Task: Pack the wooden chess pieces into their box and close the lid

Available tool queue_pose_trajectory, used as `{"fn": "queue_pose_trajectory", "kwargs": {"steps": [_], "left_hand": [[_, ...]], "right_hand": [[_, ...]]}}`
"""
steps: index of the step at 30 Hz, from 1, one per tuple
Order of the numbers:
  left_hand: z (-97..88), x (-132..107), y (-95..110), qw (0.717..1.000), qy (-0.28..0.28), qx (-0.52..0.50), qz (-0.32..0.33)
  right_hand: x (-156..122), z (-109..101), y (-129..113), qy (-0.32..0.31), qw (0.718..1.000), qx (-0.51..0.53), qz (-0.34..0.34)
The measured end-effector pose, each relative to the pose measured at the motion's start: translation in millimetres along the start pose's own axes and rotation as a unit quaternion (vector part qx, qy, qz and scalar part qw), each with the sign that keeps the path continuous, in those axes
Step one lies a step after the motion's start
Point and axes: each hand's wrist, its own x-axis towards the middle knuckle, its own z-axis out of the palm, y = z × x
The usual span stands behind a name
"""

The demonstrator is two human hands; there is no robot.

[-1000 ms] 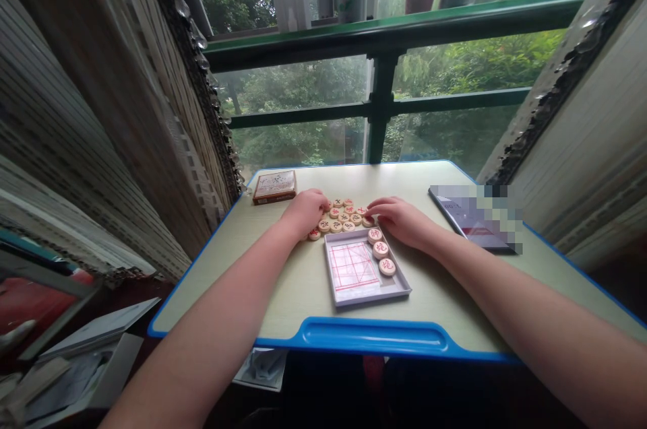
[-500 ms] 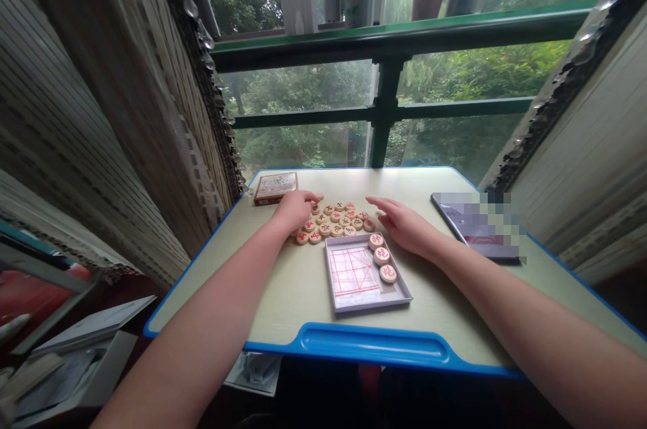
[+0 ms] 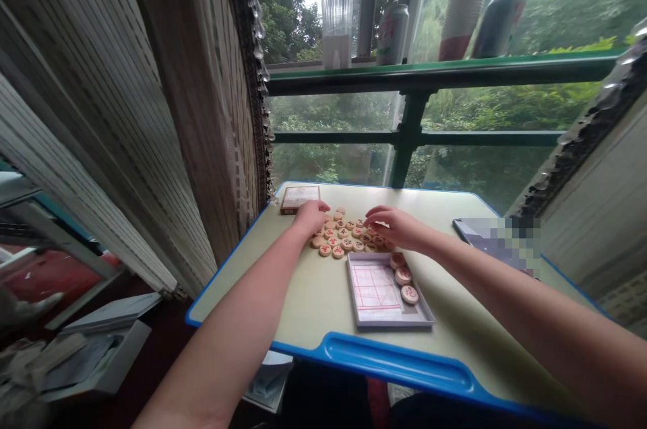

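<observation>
Several round wooden chess pieces [image 3: 344, 235] with red and black characters lie in a loose cluster on the pale table [image 3: 313, 294]. My left hand [image 3: 310, 217] rests on the cluster's left edge, fingers curled down onto the pieces. My right hand [image 3: 390, 225] reaches over the cluster's right side, fingers bent and pinching at a piece. In front of the cluster lies a shallow grey tray [image 3: 423, 311] lined with a red-gridded paper board [image 3: 374, 289]. Three pieces [image 3: 403, 276] sit in a column along the tray's right side.
A brown box lid [image 3: 299, 197] lies at the table's far left corner. A dark book [image 3: 493, 240] sits at the right. The table has a blue rim with a groove [image 3: 399, 358] at the near edge. Cans and cups [image 3: 393, 31] stand on the green window rail. Clutter lies on the floor at left.
The view has swung left and tilted up. My right hand has moved from an open hover down onto the pieces, fingers now bent. My left hand stays at the cluster's left edge.
</observation>
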Motion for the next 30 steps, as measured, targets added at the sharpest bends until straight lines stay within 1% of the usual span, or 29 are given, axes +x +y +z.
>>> {"fn": "queue_pose_trajectory", "kwargs": {"steps": [2, 6, 8, 10, 11, 13, 15, 19, 22, 26, 30], "left_hand": [[1.4, 1.4, -0.3, 1.0, -0.015, 0.024, 0.008], [3.7, 4.7, -1.3, 0.997, -0.032, 0.068, 0.022], [3.9, 5.1, -1.7, 0.995, -0.038, 0.085, 0.024], [3.6, 4.7, -1.7, 0.994, -0.039, 0.098, 0.024], [3.5, 4.3, -1.4, 0.994, -0.035, 0.104, 0.024], [3.6, 3.6, -0.6, 0.992, -0.033, 0.116, 0.024], [3.6, 3.0, 0.5, 0.991, -0.039, 0.126, 0.03], [2.3, 2.6, 2.0, 0.99, -0.044, 0.127, 0.04], [0.8, 3.1, 1.7, 0.991, -0.05, 0.115, 0.044], [0.0, 4.2, -0.6, 0.994, -0.058, 0.087, 0.037], [-0.3, 4.0, -1.1, 0.996, -0.065, 0.059, 0.03]], "right_hand": [[20.2, 1.0, -5.1, -0.02, 0.999, -0.014, -0.03], [56.7, 8.0, -6.3, -0.048, 0.998, -0.026, -0.044], [68.5, 13.2, -1.4, -0.062, 0.996, 0.002, -0.057], [74.7, 19.4, 6.7, -0.05, 0.996, 0.049, -0.06], [76.0, 22.8, 11.4, -0.037, 0.995, 0.069, -0.059], [76.2, 30.0, 20.2, -0.039, 0.994, 0.084, -0.059], [74.9, 36.1, 25.9, -0.013, 0.994, 0.095, -0.048], [72.3, 39.5, 27.9, -0.034, 0.992, 0.103, -0.063], [69.8, 36.9, 27.4, -0.034, 0.992, 0.111, -0.044], [68.7, 37.2, 27.1, -0.023, 0.996, 0.087, -0.021], [71.5, 39.4, 26.7, -0.01, 0.999, 0.034, -0.028]]}}
